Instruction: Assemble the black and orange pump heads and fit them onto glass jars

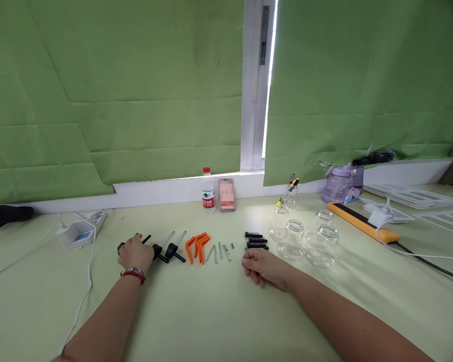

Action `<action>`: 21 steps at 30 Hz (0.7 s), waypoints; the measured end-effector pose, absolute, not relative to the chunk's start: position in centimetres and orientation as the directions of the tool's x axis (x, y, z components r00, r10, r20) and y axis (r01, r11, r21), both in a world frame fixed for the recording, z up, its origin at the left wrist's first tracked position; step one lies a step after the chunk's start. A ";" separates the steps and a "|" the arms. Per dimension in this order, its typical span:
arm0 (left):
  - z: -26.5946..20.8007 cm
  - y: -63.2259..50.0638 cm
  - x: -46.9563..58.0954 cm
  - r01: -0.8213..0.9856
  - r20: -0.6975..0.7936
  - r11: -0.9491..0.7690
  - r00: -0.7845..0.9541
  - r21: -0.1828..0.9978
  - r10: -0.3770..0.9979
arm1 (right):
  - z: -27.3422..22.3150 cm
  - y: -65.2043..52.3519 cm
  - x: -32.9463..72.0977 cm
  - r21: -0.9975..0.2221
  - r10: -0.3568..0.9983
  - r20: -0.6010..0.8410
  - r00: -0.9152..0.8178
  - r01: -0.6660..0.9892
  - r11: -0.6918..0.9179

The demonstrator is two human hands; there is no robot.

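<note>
Left hand [136, 251] over black piece [147, 239]; right hand [262, 266] curled beside ribbed black rods [257, 246]; both grips unclear. Orange pieces [200, 244] bent.

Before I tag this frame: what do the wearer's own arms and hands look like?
Both hands are ungloved, and no sleeve covers the visible forearms. The left hand has a thin silvery bracelet and a red band at its wrist. The right hand shows no wristwear. No cables or markings seen on either arm.
</note>
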State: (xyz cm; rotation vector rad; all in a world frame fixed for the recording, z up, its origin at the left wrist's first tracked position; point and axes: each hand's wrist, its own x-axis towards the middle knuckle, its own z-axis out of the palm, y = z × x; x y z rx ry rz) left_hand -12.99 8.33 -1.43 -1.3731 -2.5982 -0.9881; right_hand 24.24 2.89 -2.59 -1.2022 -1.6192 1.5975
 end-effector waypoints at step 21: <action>0.1 7.2 -11.6 0.823 0.460 0.339 -0.544 0.456 0.702 | -3.1 3.1 24.3 -0.970 0.877 -0.194 -0.439 0.218 -0.106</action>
